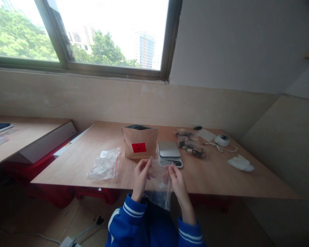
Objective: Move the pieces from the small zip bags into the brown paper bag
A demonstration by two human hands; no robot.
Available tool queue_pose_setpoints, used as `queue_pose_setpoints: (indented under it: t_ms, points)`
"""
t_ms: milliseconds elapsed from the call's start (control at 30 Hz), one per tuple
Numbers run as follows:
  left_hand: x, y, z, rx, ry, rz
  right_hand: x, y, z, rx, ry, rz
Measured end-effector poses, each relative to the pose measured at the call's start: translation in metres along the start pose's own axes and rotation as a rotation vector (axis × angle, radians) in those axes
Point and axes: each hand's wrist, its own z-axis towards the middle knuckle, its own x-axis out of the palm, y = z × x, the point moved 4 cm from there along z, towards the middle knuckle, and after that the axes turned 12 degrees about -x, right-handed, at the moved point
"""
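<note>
A clear plastic zip bag (158, 187) hangs between my hands in front of the table's near edge, and it looks flat. My left hand (141, 175) pinches its upper left corner. At the upper right corner, my right hand (176, 176) grips it between thumb and fingers. Just behind the bag stands a digital kitchen scale (169, 150) with a bare metal plate, its display partly covered by the bag. Left of the scale, a brown paper pouch (139, 137) with a red label stands upright, open at the top.
A stack of clear plastic bags (104, 164) lies on the left of the wooden table (208, 183). Right of the scale are filled clear bags (192, 145). Beyond them sit a white dome camera (222, 140) with its cable and a crumpled white wrapper (240, 163).
</note>
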Motion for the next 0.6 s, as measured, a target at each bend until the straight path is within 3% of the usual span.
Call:
queue_pose_setpoints:
  t_ms: [167,333,400,500,600]
  points:
    - [-0.001,0.003,-0.009,0.011,0.02,0.001,-0.003,-0.003,0.003,-0.023,-0.038,-0.015]
    - [-0.001,0.015,-0.015,-0.136,0.289,0.14,-0.013,-0.001,0.001,-0.03,-0.136,-0.047]
    - [-0.004,0.019,-0.016,-0.153,0.336,0.205,-0.016,-0.002,0.002,-0.029,-0.124,-0.075]
    - [-0.02,0.013,-0.017,-0.106,0.251,0.265,-0.035,-0.008,0.015,-0.109,-0.07,-0.194]
    - [-0.053,-0.01,-0.022,-0.039,0.12,0.348,-0.077,-0.017,0.053,-0.309,-0.059,-0.494]
